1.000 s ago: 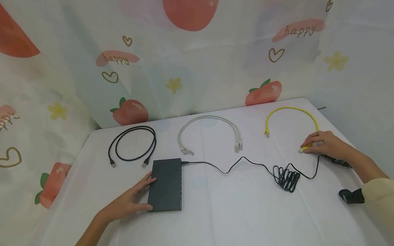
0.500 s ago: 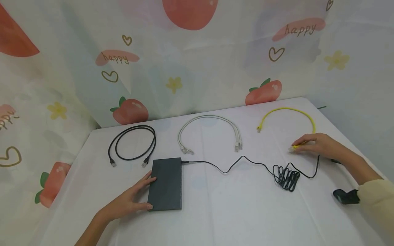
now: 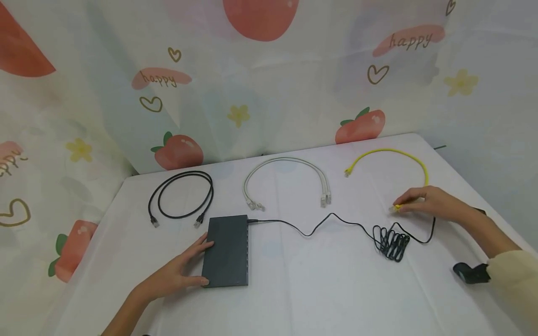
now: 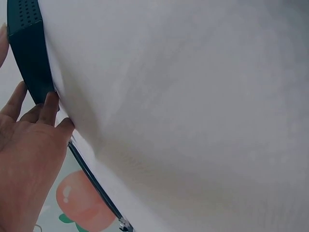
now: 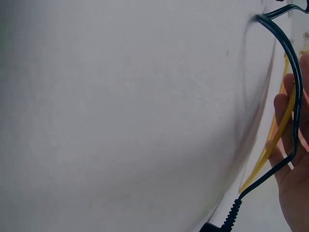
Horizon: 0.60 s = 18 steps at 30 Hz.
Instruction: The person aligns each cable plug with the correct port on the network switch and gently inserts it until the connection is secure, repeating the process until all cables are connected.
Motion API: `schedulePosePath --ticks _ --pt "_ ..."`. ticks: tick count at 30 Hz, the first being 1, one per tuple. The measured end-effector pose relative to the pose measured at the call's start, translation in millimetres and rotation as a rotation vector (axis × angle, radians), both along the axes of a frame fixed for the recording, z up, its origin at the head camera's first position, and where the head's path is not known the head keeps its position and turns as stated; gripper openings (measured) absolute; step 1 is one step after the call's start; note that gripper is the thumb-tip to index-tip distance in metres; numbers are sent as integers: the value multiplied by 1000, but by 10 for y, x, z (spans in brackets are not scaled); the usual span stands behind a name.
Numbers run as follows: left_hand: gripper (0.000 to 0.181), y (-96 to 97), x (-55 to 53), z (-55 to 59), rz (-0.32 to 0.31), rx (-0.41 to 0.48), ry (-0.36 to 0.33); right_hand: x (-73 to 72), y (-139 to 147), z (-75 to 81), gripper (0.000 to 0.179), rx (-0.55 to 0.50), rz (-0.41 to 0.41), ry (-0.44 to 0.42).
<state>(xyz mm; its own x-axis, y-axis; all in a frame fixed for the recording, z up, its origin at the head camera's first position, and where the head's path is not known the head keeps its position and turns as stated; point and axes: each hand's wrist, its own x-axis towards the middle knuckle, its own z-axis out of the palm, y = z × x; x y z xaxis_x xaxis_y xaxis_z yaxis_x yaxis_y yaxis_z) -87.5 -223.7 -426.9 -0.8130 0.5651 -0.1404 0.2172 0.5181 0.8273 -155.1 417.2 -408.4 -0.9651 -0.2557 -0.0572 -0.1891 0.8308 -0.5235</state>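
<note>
My left hand [image 3: 178,274] rests on the left edge of a flat black network switch [image 3: 227,252], the thumb at its near corner and the fingers further up. In the left wrist view, a vented side of the switch [image 4: 29,48] shows beside spread fingers. At the right, my right hand [image 3: 437,203] pinches a yellow network cable [image 3: 388,150] just behind one clear plug. That cable arcs to the back, its other plug lying on the table. In the right wrist view a black power cord [image 5: 295,87] passes in front of the hand.
A coiled black network cable [image 3: 185,218] lies at the back left, grey network cables [image 3: 286,159] at the back middle. From the switch a thin power lead runs to a tied bundle [image 3: 392,245]. A black object [image 3: 470,273] sits by the right sleeve. A printed curtain [image 3: 269,93] hangs behind the table.
My right hand has drawn its end of the yellow cable left and slightly nearer, and the cable's far plug has shifted left. The left hand and the switch have stayed in place.
</note>
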Motion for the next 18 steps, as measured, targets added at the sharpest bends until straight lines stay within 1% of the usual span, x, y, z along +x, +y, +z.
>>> schedulePosePath --ticks 4,9,14,18 --pt "77 -4 -4 1 -9 13 -5 46 -44 24 23 22 28 7" --pt "77 -3 -1 8 -9 18 -5 123 -111 105 22 34 62 5" --pt "78 -1 1 12 -5 9 -10 197 -173 170 20 26 73 -4" --pt "79 8 3 23 -6 8 -14 239 -209 185 19 12 85 -6"
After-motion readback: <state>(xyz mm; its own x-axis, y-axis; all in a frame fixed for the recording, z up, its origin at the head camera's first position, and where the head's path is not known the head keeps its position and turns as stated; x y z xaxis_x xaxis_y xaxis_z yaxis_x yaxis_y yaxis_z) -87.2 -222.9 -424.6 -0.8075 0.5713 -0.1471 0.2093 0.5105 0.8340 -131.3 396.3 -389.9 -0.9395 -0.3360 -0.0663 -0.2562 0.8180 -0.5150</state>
